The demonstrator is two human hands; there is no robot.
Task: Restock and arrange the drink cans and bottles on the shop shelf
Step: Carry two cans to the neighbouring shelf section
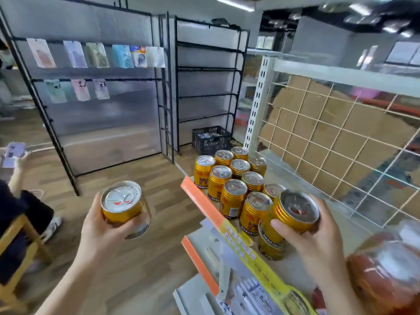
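Right now your left hand (106,226) is out over the wooden floor (141,178), well clear of the shelf (318,226). Its fingers (136,223) are wrapped round a gold can (123,206), which sits upright with its silver pull-tab top facing you.

Your right hand (318,244) is over the shelf. Its thumb and fingers (286,228) are curled round a second gold can (293,212), which tilts slightly towards the left. That can sits just above another can (270,248) standing at the near end of the stock. You cannot tell whether the two touch.

The rest of the cans (234,178) stand upright in tight rows on the shelf. They run from the far left corner back towards your right hand, close behind the orange edge strip (197,198). A yellow label strip (261,258) runs along the front edge nearer to you.

Behind the cans is a white wire grid (341,155) with brown cardboard (329,123) at its back. At the lower right, a blurred reddish-brown package (384,271) lies on the same shelf.

Past the shelf end, a black crate (210,139) sits on the floor at the foot of a black rack (204,87). Packets (97,55) hang in rows on the panel to the left. At the far left edge, another person holds a phone (13,153).
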